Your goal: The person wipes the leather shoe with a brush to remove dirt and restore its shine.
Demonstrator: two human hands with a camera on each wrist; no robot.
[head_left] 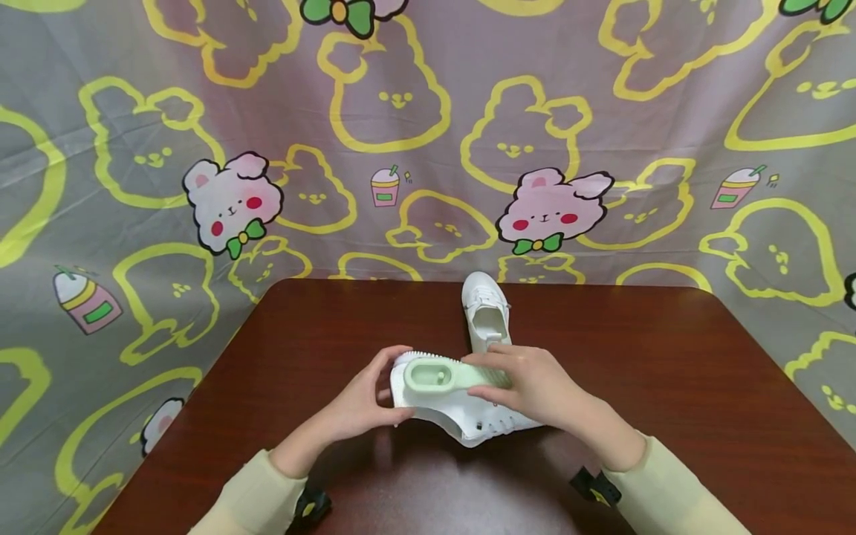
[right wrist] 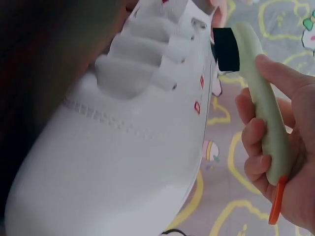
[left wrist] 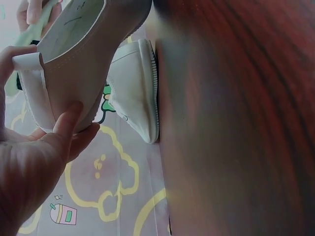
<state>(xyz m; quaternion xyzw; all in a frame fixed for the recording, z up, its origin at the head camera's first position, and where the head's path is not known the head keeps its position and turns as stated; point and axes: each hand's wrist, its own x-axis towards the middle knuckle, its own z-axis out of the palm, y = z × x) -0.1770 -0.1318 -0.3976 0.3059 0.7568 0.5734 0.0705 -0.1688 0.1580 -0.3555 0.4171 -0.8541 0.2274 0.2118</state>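
Note:
In the head view my left hand (head_left: 357, 401) grips a white lace-up shoe (head_left: 458, 409) around its heel, thumb on one side and fingers on the other. The shoe is tipped on its side above the table, its opening facing me. A pale green brush (head_left: 461, 375) is held by its handle in my right hand (head_left: 535, 383), its head along the shoe's side near the heel. From the right wrist, dark bristles (right wrist: 228, 49) face the shoe's side, and an orange loop (right wrist: 278, 199) hangs from the handle end. Red marks show on that side.
Another white shoe (head_left: 483, 293) stands on the dark red-brown table (head_left: 334, 319) just beyond my hands, toe toward the back edge. Behind the table hangs a grey cloth (head_left: 461, 67) printed with cartoon animals. Dark devices (head_left: 595, 487) sit at both wrists.

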